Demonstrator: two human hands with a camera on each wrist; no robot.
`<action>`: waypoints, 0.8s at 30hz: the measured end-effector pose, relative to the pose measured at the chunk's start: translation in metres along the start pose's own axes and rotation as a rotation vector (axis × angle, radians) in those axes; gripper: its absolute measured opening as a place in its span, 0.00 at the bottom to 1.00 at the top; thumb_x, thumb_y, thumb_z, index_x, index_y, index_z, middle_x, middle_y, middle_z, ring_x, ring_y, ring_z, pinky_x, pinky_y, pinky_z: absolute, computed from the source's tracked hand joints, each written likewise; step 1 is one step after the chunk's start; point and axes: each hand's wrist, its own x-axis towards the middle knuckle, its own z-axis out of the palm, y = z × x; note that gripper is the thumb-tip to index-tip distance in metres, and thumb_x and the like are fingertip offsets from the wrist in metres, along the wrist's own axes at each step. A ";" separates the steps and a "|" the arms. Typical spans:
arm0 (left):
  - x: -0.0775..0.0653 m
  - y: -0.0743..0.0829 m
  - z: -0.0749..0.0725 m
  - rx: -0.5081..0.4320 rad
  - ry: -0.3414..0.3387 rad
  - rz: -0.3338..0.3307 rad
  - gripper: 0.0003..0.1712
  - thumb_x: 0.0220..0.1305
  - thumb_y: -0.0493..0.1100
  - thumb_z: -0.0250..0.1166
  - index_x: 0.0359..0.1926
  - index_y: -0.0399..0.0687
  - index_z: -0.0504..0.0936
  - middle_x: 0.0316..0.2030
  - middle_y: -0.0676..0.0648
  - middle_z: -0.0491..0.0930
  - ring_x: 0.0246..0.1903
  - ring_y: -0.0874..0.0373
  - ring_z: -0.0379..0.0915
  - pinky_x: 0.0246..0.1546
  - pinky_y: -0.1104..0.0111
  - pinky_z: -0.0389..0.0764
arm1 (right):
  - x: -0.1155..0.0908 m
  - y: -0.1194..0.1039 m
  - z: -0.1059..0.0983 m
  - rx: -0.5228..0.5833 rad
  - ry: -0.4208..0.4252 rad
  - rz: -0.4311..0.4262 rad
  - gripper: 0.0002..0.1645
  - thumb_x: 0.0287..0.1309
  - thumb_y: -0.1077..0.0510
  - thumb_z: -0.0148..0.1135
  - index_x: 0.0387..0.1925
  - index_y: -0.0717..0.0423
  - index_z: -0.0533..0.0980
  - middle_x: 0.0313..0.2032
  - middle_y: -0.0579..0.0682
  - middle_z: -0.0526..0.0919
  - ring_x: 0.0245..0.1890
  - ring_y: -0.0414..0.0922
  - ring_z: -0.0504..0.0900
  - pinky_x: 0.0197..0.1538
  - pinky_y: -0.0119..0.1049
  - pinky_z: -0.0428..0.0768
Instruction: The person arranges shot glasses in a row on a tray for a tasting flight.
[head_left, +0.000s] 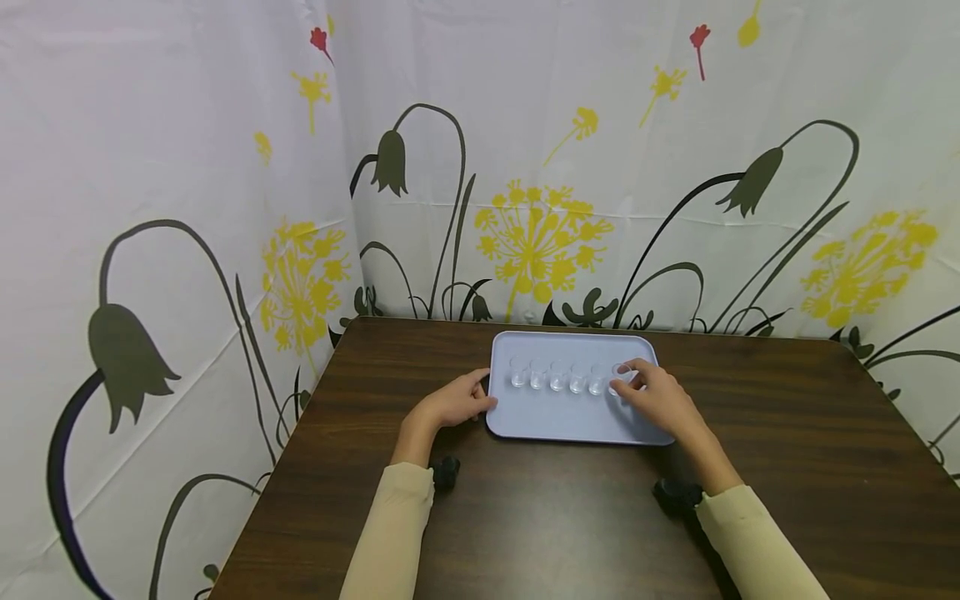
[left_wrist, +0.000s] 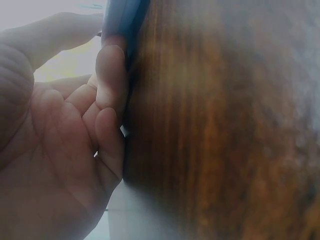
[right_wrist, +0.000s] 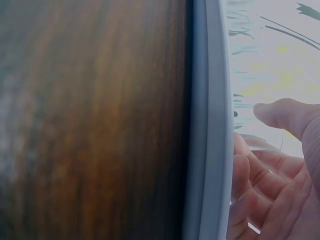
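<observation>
A pale blue tray lies on the dark wooden table. Several small clear cups stand upright on it in one row. My left hand holds the tray's left edge; in the left wrist view the thumb reaches the tray's rim, with the fingers curled below. At the right end of the row, my right hand has thumb and fingertips around the last cup, partly hiding it. In the right wrist view the tray's wall covers part of the curled right fingers.
The brown table extends on all sides of the tray. A white curtain printed with flowers hangs behind the table and along its left side. A black wrist camera is on the left wrist, another black camera on the right.
</observation>
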 end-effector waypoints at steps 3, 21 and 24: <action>-0.001 -0.001 0.000 0.002 0.002 -0.007 0.43 0.78 0.43 0.64 0.83 0.33 0.56 0.28 0.50 0.77 0.24 0.59 0.67 0.26 0.68 0.68 | 0.000 -0.001 0.001 0.002 -0.007 0.006 0.28 0.74 0.41 0.65 0.62 0.55 0.80 0.43 0.57 0.89 0.37 0.48 0.82 0.37 0.39 0.76; 0.000 -0.001 0.001 0.018 0.008 -0.014 0.41 0.81 0.46 0.60 0.84 0.34 0.56 0.28 0.48 0.78 0.25 0.59 0.67 0.28 0.68 0.69 | 0.000 0.002 -0.006 0.021 -0.094 -0.027 0.26 0.70 0.54 0.67 0.63 0.63 0.78 0.42 0.61 0.89 0.38 0.50 0.83 0.40 0.41 0.79; -0.001 -0.001 0.000 0.032 0.011 -0.014 0.40 0.82 0.48 0.58 0.84 0.35 0.57 0.29 0.48 0.78 0.26 0.58 0.68 0.29 0.68 0.69 | -0.003 0.003 -0.013 0.021 -0.109 -0.039 0.25 0.68 0.60 0.62 0.64 0.64 0.77 0.42 0.62 0.89 0.38 0.51 0.83 0.38 0.42 0.79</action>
